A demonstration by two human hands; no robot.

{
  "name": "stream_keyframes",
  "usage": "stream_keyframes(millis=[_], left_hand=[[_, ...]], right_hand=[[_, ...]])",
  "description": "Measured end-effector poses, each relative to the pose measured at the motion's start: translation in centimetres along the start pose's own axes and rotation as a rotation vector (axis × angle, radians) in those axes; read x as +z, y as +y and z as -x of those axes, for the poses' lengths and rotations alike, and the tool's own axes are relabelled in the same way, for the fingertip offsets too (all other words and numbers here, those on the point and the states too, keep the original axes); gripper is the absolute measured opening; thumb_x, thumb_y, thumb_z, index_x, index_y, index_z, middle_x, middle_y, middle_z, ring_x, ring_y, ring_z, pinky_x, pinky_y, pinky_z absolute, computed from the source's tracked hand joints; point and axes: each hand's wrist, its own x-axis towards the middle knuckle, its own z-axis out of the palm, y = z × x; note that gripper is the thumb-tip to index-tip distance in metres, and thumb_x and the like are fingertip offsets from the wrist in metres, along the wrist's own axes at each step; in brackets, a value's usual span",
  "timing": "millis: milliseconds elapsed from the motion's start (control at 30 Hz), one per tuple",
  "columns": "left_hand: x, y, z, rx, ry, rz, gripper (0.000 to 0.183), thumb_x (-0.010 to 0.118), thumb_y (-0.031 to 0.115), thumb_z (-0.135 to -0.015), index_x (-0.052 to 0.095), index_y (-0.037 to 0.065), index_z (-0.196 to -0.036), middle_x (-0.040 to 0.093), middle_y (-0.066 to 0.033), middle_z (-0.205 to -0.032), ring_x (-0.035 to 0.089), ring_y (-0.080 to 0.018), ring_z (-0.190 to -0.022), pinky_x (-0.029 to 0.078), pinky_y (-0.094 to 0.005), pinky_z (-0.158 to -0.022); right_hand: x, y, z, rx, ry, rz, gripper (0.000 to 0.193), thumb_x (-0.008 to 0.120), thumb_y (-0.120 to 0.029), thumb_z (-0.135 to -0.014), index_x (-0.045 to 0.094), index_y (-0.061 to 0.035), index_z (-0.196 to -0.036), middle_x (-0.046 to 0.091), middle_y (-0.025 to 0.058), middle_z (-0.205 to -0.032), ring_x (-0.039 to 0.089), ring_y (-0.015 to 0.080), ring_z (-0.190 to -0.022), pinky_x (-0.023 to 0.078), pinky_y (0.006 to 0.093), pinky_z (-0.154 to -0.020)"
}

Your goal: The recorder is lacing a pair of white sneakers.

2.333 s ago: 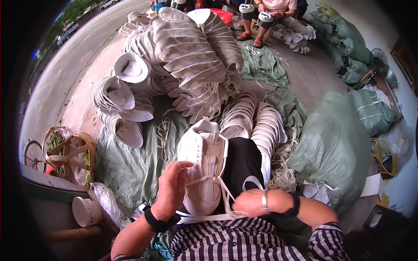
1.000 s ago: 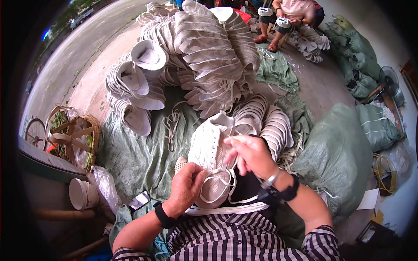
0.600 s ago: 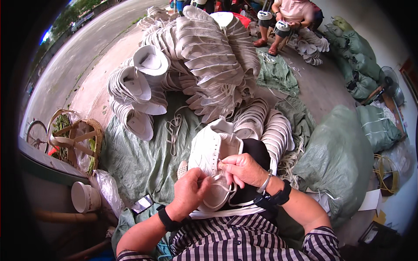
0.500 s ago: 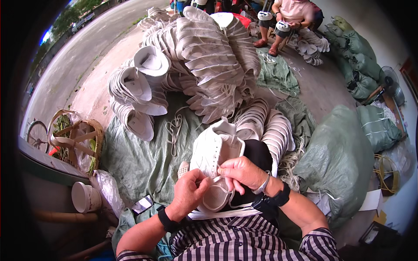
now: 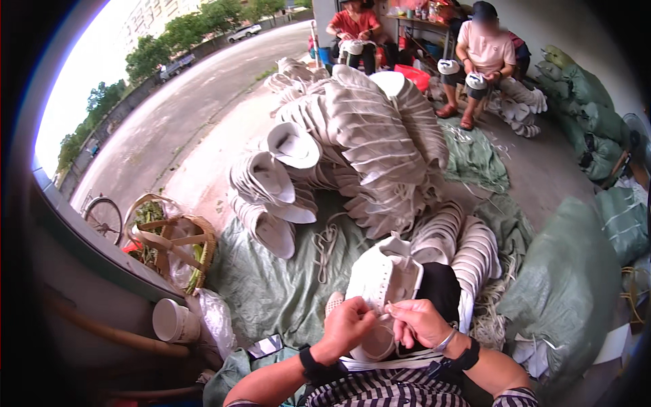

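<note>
Your left hand (image 5: pixel 347 328) and right hand (image 5: pixel 423 323) pinch narrow over the white sneaker (image 5: pixel 371 277) on your lap (image 5: pixel 442 285), their hold hard to make out; stacked shoe uppers (image 5: pixel 439 232) lie just beyond the sneaker.

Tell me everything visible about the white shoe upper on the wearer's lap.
The white shoe upper rests at the wearer's lap beside a black-clad knee, its rounded toe toward the body and its open collar at the far end. It looks like soft fabric or synthetic leather, with a row of eyelets along the opening and a duller toe. The left hand and right hand are close together over its lower part, hiding some of it. Whether they pinch a lace is too small to tell.
</note>
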Motion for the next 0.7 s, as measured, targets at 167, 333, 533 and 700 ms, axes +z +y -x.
stream_keyframes(millis=[167, 333, 533, 700], left_hand=[[0.3, 1.0, 0.5, 0.664, 0.127, -0.522, 0.011, 0.061, 0.015, -0.075, 0.052, 0.009, -0.073, 0.055, -0.0072, -0.072, 0.06, -0.0269, -0.063, 0.048, -0.0381, -0.055], [-0.6, 0.0, 0.5, 0.525, 0.045, -0.258, 0.013, 0.062, 0.016, -0.079, 0.053, 0.007, -0.076, 0.057, -0.0088, -0.073, 0.059, -0.0279, -0.063, 0.045, -0.0382, -0.054], [-2.0, 0.3, -1.0, 0.53, -0.097, -0.448, 0.022, 0.066, 0.027, -0.079, 0.061, 0.008, -0.09, 0.06, -0.0077, -0.079, 0.06, -0.0269, -0.076, 0.048, -0.0377, -0.062], [-3.8, 2.4, -3.1, 0.867, -0.231, -0.64, 0.04, 0.06, 0.029, -0.083, 0.041, 0.015, -0.115, 0.056, -0.0069, -0.081, 0.061, -0.0265, -0.071, 0.048, -0.0405, -0.06]], right_hand=[[0.0, -0.4, 0.8, -0.182, -0.016, 0.334, 0.026, 0.05, -0.018, -0.094, 0.063, 0.002, -0.106, 0.062, 0.0086, -0.059, 0.052, 0.0085, -0.038, 0.039, 0.0188, -0.036], [-0.3, -2.2, -0.2, -0.149, 0.035, 0.315, 0.028, 0.049, -0.022, -0.094, 0.064, 0.0019, -0.099, 0.06, 0.0074, -0.057, 0.049, 0.0071, -0.035, 0.038, 0.0191, -0.035], [0.5, -1.9, -0.6, -0.137, 0.031, 0.645, 0.022, 0.048, -0.015, -0.09, 0.063, -0.0005, -0.081, 0.06, 0.0066, -0.054, 0.052, 0.0124, -0.036, 0.042, 0.0261, -0.036], [1.1, -1.3, -0.7, -0.546, 0.122, 1.224, 0.017, 0.05, -0.015, -0.082, 0.062, -0.0049, -0.074, 0.061, 0.0148, -0.059, 0.062, 0.0295, -0.052, 0.051, 0.0403, -0.051]])
